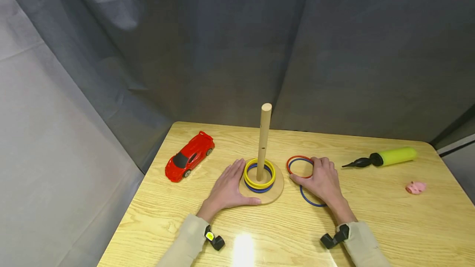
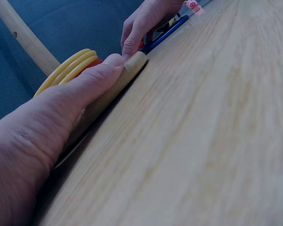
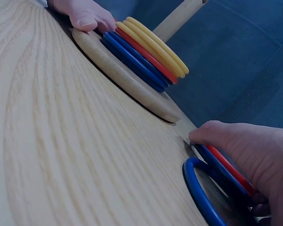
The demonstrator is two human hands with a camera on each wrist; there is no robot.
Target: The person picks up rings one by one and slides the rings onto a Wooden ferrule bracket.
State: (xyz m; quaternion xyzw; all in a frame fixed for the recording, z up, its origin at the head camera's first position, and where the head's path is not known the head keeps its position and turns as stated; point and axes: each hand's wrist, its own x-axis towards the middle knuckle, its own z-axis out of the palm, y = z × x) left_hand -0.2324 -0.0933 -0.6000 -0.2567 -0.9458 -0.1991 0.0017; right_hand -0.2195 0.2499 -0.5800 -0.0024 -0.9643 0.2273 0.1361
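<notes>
The wooden ring-toss stand (image 1: pixel 264 135) is upright, its peg rising from a round base (image 1: pixel 279 193). Yellow rings (image 1: pixel 259 187) encircle the peg above a red ring (image 3: pixel 146 55) and blue rings (image 3: pixel 132 61). My left hand (image 1: pixel 231 186) rests against the base's left side, fingers straight, thumb on the front edge. Right of the stand, my right hand (image 1: pixel 323 178) grips a red ring (image 1: pixel 290 158) and the blue ring (image 1: pixel 297 160) under it between thumb and curled fingers. Another blue ring (image 1: pixel 311 203) lies on the table beneath that hand, partly hidden.
A red toy car (image 1: pixel 190 156) sits on the table (image 1: pixel 285 238) at the left. To the right lie a green hand pump (image 1: pixel 397 156) with a black nozzle and a small pink pig toy (image 1: pixel 415 187). Dark curtains (image 1: pixel 230 52) hang behind the table's back edge.
</notes>
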